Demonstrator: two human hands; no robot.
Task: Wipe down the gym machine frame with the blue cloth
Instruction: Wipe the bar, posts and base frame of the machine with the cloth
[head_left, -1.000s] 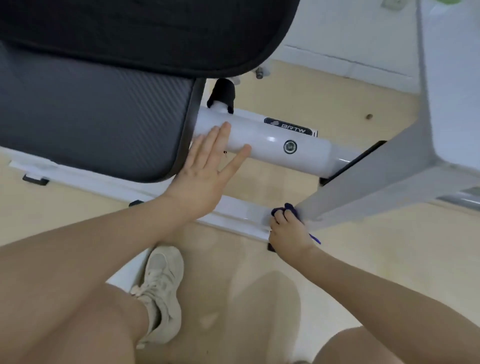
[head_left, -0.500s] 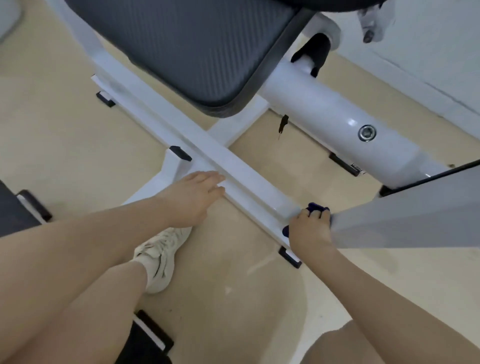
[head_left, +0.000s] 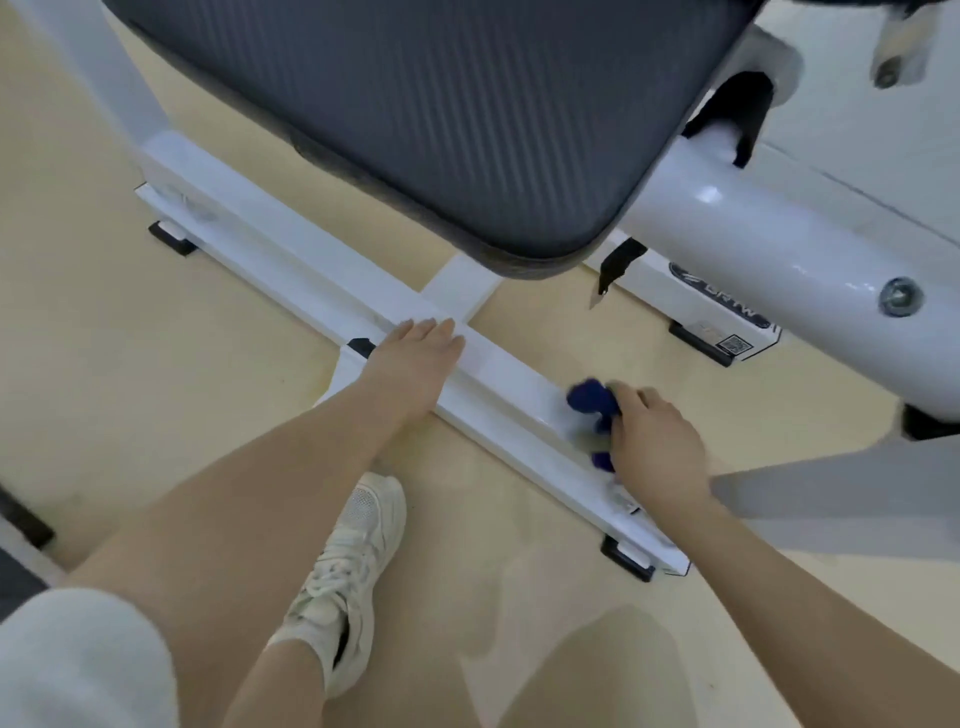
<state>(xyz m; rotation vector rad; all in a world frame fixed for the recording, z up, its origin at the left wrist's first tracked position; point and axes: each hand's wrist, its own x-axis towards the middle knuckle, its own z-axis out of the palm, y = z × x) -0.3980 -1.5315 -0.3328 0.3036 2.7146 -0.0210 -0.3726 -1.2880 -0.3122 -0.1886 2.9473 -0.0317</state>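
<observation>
The floor bar (head_left: 291, 260) of the frame runs from far left to near right across the floor (head_left: 104, 364). The left hand (head_left: 415, 348) rests on its middle; the right hand (head_left: 657, 441) lies further right on the bar with the cloth (head_left: 589, 400) apparently pressed under its fingers. The seat pad (head_left: 415, 104) hangs above and behind the bar, the thick tube (head_left: 779, 234) to its right. A shoe (head_left: 353, 571) stands on the floor in front of the bar.

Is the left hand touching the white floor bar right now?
Touching. The head view shows the left hand lying flat on the white floor bar, fingers straight across its top, no gap visible.
</observation>
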